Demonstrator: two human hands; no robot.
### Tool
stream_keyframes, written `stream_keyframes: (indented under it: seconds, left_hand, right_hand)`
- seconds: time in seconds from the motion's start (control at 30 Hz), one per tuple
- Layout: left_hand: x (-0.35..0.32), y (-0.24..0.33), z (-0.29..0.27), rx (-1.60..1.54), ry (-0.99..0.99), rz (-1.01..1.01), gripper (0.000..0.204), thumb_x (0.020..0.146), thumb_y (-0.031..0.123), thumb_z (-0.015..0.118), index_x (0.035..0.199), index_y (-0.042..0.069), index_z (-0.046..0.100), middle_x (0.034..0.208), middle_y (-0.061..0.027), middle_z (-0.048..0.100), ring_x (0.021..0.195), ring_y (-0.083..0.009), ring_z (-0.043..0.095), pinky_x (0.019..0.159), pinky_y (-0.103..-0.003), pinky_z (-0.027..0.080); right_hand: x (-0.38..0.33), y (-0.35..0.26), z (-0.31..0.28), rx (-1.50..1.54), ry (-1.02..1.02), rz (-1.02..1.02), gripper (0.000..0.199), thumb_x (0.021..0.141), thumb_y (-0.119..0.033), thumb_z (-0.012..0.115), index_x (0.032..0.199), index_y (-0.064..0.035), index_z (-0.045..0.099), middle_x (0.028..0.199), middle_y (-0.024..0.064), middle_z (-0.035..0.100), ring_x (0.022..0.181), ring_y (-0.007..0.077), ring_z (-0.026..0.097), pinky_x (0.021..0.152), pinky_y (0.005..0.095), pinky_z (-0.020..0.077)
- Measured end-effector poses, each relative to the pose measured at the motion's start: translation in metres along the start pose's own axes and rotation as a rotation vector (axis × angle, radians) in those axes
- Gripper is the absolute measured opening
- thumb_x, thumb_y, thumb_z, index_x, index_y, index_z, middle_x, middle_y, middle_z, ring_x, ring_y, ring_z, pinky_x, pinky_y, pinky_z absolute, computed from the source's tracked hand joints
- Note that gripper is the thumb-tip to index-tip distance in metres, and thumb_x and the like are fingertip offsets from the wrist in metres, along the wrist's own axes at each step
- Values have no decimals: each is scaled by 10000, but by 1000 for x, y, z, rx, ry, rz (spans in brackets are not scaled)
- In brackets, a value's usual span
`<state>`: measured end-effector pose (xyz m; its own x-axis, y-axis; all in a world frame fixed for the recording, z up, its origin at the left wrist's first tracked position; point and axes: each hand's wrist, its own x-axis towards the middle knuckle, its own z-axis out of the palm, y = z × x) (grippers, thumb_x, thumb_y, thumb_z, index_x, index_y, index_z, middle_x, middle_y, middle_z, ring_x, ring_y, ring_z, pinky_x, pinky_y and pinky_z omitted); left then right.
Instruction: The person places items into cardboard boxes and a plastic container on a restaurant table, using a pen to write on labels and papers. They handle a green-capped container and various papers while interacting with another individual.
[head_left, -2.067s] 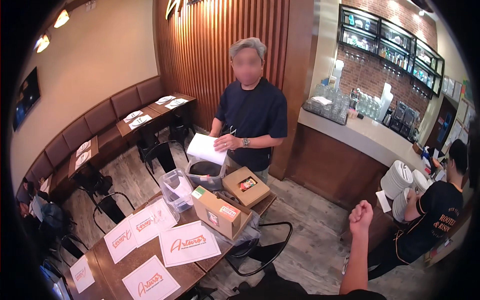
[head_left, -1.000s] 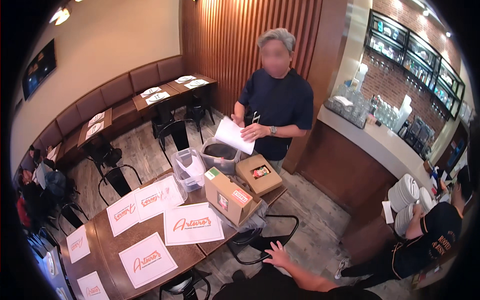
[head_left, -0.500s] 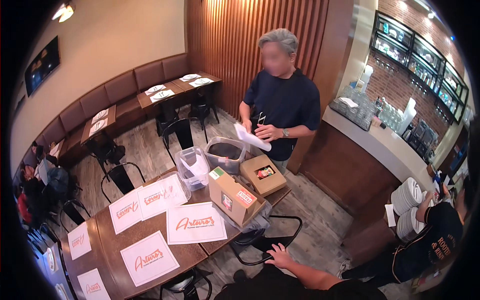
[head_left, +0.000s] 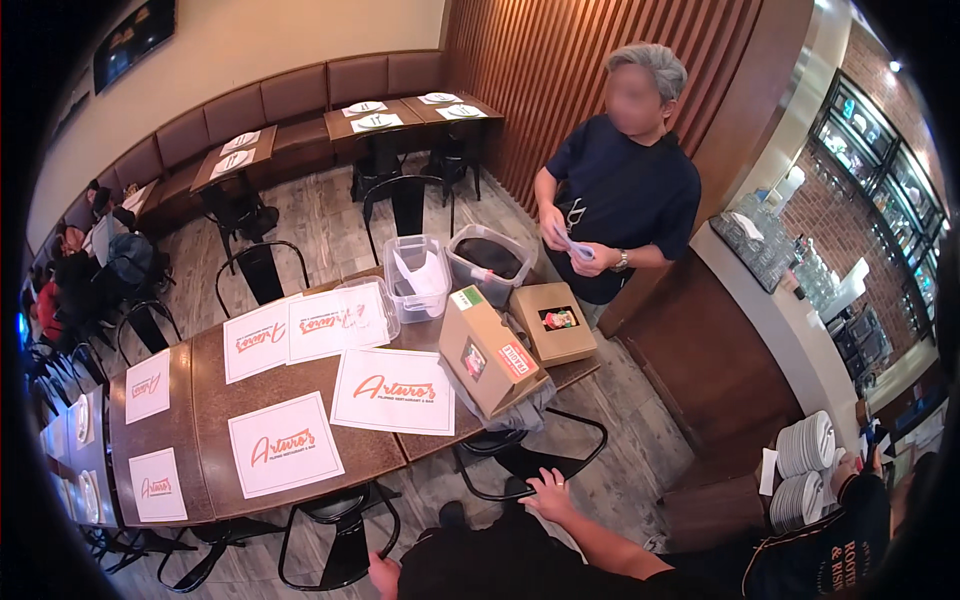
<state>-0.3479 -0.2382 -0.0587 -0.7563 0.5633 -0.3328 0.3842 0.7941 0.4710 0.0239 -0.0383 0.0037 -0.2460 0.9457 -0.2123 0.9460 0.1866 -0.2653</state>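
My right hand (head_left: 548, 497) rests at the frame of a black metal chair (head_left: 530, 462), fingers spread and a ring on one of them. At the lower edge my left hand (head_left: 384, 575) has its fingers curled at the back of another black metal chair (head_left: 340, 540); it is partly cut off from sight by my dark clothing. Beyond the right hand, on the brown table (head_left: 215, 440), stand a tall cardboard box (head_left: 490, 350) and a lower cardboard box (head_left: 552, 322), each with a coloured figure showing. Neither hand touches the boxes.
Two clear plastic bins (head_left: 418, 280) stand behind the boxes. Printed white placemats (head_left: 285, 445) cover much of the table. Across it a person (head_left: 628, 180) in a dark shirt holds folded paper. A person (head_left: 815, 555) works at right beside stacked white plates (head_left: 805, 445).
The view has swung left and down. My left hand has come into view at the chair. The person across has lowered the paper and turned it.
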Motion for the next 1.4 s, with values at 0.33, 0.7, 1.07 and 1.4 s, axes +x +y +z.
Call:
stream_keyframes:
  seconds: [0.33,0.7,1.07,1.4]
  left_hand:
    - [3,-15,8,-33,106,141,183,753,29,496,928,39,550,784,-243,603,797,-443,587,668,-504,458]
    - [1,-10,7,-32,79,113,196,737,30,519,930,47,546,788,-231,609,786,-433,596,666,-503,465]
    - [1,-9,8,-13,125,122,169,765,41,514,925,54,566,786,-224,621,781,-429,604,664,-507,467]
    - [-1,-7,0,-21,98,63,158,789,72,509,933,64,574,795,-233,626,788,-434,605,664,-505,473]
  right_hand:
    - [-3,3,8,-41,35,-18,618,743,-591,609,1216,-202,530,1372,145,367,1287,396,266,1000,573,277]
    - [-4,7,13,-35,72,-39,601,744,-587,609,1192,-190,545,1359,141,376,1278,400,273,988,589,274]
    - [-3,-1,-1,-31,30,-14,614,760,-566,601,1228,-177,524,1378,138,372,1302,387,263,983,596,278]
    - [-2,-3,2,-22,26,-26,601,751,-555,618,1206,-171,536,1373,138,373,1295,393,262,1000,571,276]
